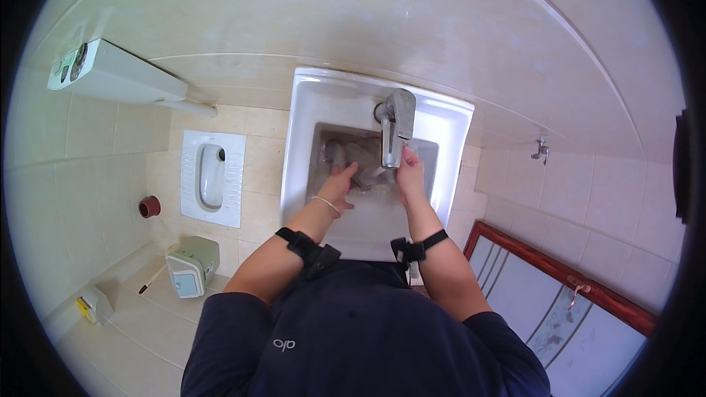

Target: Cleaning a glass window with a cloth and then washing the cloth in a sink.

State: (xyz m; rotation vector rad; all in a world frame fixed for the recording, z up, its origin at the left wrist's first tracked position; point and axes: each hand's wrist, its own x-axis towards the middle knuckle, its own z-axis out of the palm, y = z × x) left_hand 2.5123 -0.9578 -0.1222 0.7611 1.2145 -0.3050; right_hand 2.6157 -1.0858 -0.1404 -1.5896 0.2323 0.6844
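A white washbasin [298, 121] is in front of me, with a chrome single-lever faucet [401, 113] at its back. Greyish, partly see-through material, a cloth or thin plastic [361, 157], lies wet in the bowl; which of the two I cannot tell. My left hand [339, 184] is at the near left of this material, thumb and fingers spread. Just right of the spout is my right hand [409, 173], fingers bent and partly hidden, so any grip on the material is unclear. A pale streak below the spout looks like running water.
Left of the basin, a white squat toilet [212, 176] is set in the tiled floor, below a wall cistern [127, 74]. A green-grey bin [193, 267] and a dark red pipe end [149, 207] are nearby. On the right are a wall tap [541, 150] and a red-framed door [551, 264].
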